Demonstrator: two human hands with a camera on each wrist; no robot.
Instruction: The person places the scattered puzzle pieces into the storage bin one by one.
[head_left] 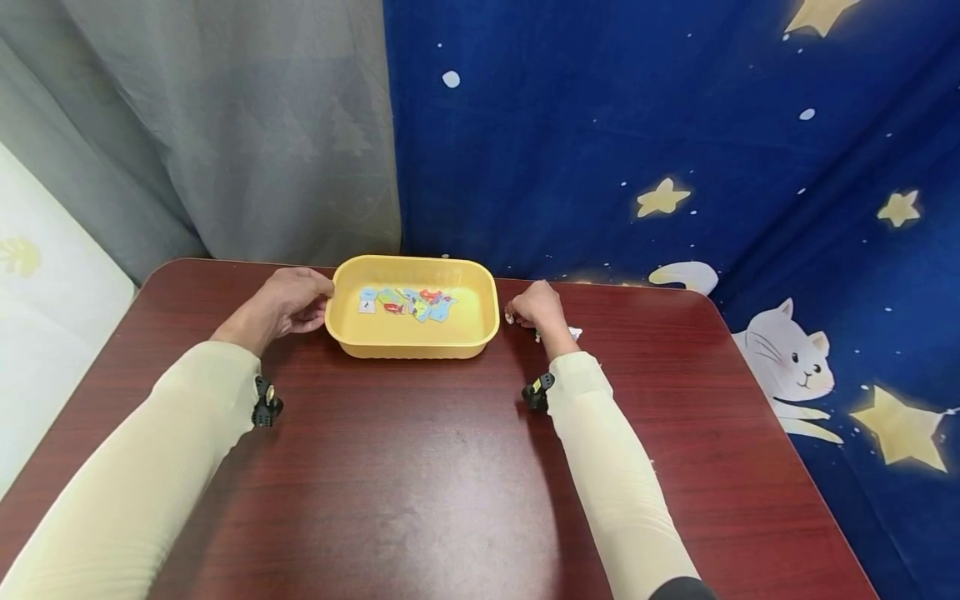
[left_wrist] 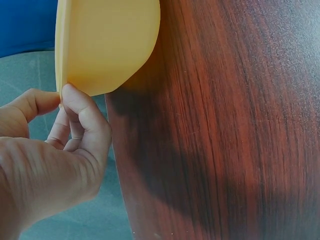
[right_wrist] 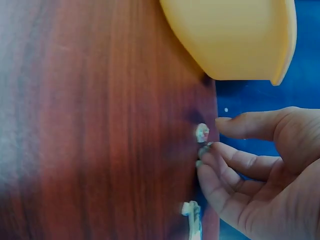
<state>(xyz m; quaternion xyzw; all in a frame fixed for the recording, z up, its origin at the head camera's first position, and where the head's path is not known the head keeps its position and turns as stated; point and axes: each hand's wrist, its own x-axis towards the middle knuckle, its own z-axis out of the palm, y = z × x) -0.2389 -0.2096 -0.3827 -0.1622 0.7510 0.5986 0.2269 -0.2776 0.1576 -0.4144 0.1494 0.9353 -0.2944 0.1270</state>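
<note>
A yellow plastic tray (head_left: pixel 408 348) stands near the far edge of the table, with several small colourful cutouts (head_left: pixel 420 308) lying inside it. My left hand (head_left: pixel 296 300) pinches the tray's left rim between thumb and index finger. Beyond the tray's right end, my right hand (head_left: pixel 538 307) reaches down to the tabletop. In the right wrist view, its thumb and index finger are apart beside a small whitish cutout with a reddish spot (right_wrist: pixel 202 132). Another small cutout (right_wrist: pixel 195 220) lies close by, partly covered by the right wrist in the head view.
The dark red wooden table (head_left: pixel 420 467) has its far edge just behind the tray. A grey curtain (head_left: pixel 285 125) and a blue curtain with stars (head_left: pixel 570 142) hang behind it. On each wrist sits a small black camera.
</note>
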